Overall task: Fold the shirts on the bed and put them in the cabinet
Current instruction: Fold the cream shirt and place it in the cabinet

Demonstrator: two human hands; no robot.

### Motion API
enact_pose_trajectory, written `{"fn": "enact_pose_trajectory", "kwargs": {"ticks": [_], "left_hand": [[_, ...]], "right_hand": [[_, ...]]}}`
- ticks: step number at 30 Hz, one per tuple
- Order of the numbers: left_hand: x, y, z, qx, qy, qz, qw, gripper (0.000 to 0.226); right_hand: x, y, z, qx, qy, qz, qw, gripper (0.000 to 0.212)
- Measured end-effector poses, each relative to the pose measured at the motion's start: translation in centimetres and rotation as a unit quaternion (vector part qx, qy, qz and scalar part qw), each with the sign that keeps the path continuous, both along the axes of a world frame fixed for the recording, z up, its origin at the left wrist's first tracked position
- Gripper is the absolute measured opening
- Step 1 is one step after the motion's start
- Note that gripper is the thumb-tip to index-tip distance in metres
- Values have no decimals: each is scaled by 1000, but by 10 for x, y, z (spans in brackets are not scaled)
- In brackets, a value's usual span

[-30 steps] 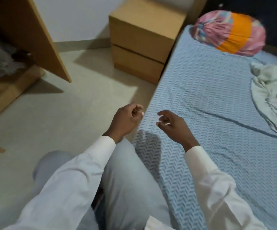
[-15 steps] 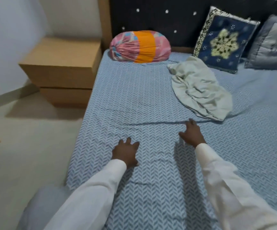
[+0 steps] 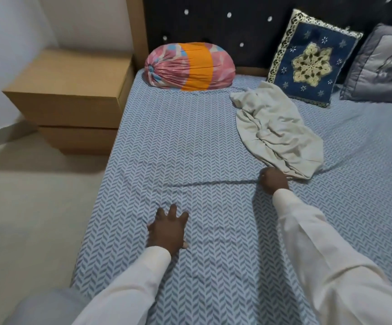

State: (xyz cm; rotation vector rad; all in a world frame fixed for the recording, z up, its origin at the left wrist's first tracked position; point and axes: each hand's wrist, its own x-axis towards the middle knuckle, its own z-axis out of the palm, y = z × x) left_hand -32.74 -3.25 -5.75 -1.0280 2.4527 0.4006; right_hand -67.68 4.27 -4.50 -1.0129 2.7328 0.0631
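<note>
Two hands reach out over the bed [image 3: 166,137], both in long white sleeves. The left hand [image 3: 166,231] lies palm down on the blue herringbone sheet near the bed's left edge. Its fingers [image 3: 172,211] are straight and spread apart, pressing on the sheet and holding nothing, and the left arm runs up from the near left. The right hand [image 3: 273,181] is stretched farther out to the right, its back to the camera, at the near-left hem of the shirt [image 3: 277,132]. Its fingers are hidden behind the knuckles, so I cannot tell whether they are apart, together or pinching cloth. A long crease in the sheet runs left from this hand. The shirt, pale grey-green, lies crumpled on the right half of the bed, between the right hand and the far pillows. At the head of the bed a pink and orange bolster [image 3: 190,66] lies on the left, with a blue patterned cushion [image 3: 307,59] and a grey cushion [image 3: 382,64] propped against the dark headboard [image 3: 213,24]. A wooden nightstand [image 3: 73,90] stands on the floor just beside the bed's far left.
</note>
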Motion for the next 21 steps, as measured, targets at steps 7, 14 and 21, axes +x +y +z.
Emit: {"fn": "enact_pose_trajectory", "kwargs": {"ticks": [7, 14, 21], "left_hand": [[7, 3, 2, 18, -5, -4, 1000, 96], [-8, 3, 8, 30, -48, 20, 998, 106], [-10, -3, 4, 37, -37, 35, 998, 113]], "right_hand": [[-35, -1, -31, 73, -66, -43, 994, 56], [-54, -2, -11, 148, -105, -56, 982, 62], [-19, -5, 18, 73, -196, -44, 977, 41]]}}
